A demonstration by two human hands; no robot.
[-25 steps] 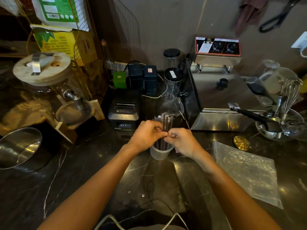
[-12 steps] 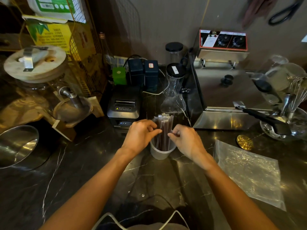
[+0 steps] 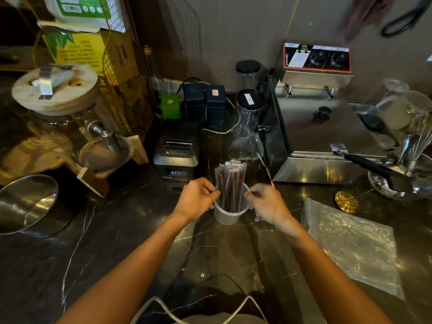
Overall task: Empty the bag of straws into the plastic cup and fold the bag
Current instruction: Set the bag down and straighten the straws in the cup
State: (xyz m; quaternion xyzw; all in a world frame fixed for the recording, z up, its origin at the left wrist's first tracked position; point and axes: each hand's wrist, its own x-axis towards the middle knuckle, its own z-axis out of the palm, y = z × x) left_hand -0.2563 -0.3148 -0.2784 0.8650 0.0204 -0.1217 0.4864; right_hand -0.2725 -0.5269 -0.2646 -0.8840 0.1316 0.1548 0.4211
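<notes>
Now the straws [image 3: 230,183] stand upright in the cup [image 3: 230,213], which sits mid-worktop [image 3: 117,265] just near of the printer [image 3: 177,148] and the fryer [image 3: 322,141]. The left hand [image 3: 196,199] is at the cup's left rim and the right hand [image 3: 266,204] at its right rim, each with fingers loosely curled and apart from the other; whether the fingertips actually pinch the rim or only touch it, I cannot tell. The bag [image 3: 350,244] lies flat and looks empty on the worktop to the right, well apart from the cup, with a gold disc [image 3: 346,202] just beyond its far corner.

The emptying looks done, so the step in hand seems to be settling the cup and straws before turning to the bag. To do it well, steady the cup from both sides, since the tall bundle makes it top-heavy, and let go gently. For the fold, smooth the bag flat first to press the air out, bring one edge squarely onto the opposite one, and crease with a flat palm, keeping clear of the disc.
</notes>
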